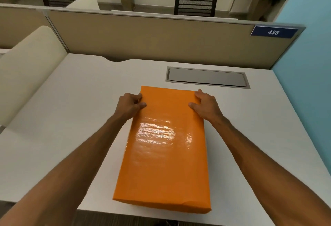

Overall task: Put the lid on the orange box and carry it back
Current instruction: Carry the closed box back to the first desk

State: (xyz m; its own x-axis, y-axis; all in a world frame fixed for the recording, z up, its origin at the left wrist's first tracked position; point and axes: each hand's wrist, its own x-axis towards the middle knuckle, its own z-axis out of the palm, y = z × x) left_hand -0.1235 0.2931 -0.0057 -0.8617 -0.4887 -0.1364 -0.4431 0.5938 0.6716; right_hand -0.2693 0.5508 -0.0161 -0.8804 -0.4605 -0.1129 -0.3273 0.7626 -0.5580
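Note:
A glossy orange box [164, 154] lies lengthwise on the white desk [71, 118], its lid covering the whole top, so the box body under it is hidden. Its near end reaches the desk's front edge. My left hand [129, 105] grips the far left edge of the lid, thumb on top and fingers curled down the side. My right hand [204, 105] holds the far right edge the same way, thumb lying on the lid's top. Both forearms stretch along either side of the box.
A grey cable hatch [207, 77] is set into the desk just behind the box. A beige partition [152, 41] with a blue "438" sign [273, 32] closes the back. A cream chair back [26, 69] stands at the left, a blue wall [308, 82] at the right.

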